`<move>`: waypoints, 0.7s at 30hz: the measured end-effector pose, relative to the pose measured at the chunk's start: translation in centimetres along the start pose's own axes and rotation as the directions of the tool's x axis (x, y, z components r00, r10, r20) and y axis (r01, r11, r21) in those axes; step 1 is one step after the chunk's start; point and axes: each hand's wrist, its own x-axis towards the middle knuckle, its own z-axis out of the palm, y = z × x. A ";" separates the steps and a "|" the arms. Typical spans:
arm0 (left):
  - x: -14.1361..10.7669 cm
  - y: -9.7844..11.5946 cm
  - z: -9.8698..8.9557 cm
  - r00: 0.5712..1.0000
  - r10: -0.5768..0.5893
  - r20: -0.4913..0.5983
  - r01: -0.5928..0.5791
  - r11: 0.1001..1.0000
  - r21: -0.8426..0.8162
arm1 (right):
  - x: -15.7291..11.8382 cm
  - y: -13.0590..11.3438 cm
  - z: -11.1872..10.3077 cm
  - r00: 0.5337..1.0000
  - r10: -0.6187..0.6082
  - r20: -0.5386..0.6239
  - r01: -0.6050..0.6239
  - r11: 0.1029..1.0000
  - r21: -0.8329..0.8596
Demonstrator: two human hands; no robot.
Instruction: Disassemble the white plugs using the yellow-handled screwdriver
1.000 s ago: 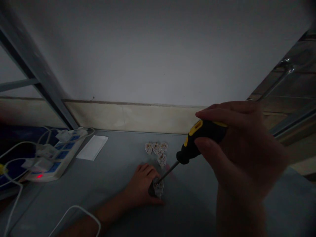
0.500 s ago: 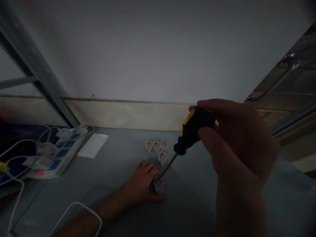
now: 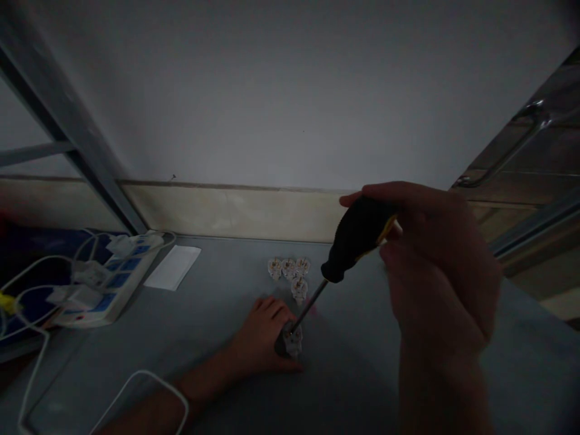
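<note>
My right hand (image 3: pixel 435 254) grips the black and yellow handle of a screwdriver (image 3: pixel 357 235). The shaft slants down to the left, and its tip meets a small clear plug part (image 3: pixel 294 343) on the grey table. My left hand (image 3: pixel 265 338) is wrapped round that part from the left, with the thumb below it and the fingers above. A dark piece lies between the palm and the clear part. Just beyond my left hand, several similar clear parts (image 3: pixel 289 269) with brass-coloured pins sit close together.
A white power strip (image 3: pixel 131 266) with plugs and white cables lies at the left. Beside it is a white paper (image 3: pixel 173 267). One cable (image 3: pixel 149 374) loops over the near left. A wall stands behind the table (image 3: pixel 217 266), and a metal frame rises at the left.
The screwdriver handle has turned in my right hand, so its yellow part now faces the lower right. My right fingers and thumb have shifted round it. My left hand keeps its place.
</note>
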 end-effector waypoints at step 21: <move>-0.1 0.0 0.0 1.000 0.010 -0.013 -0.010 1.000 0.007 | 0.1 1.0 1.4 0.982 0.037 -0.188 -0.022 0.996 0.084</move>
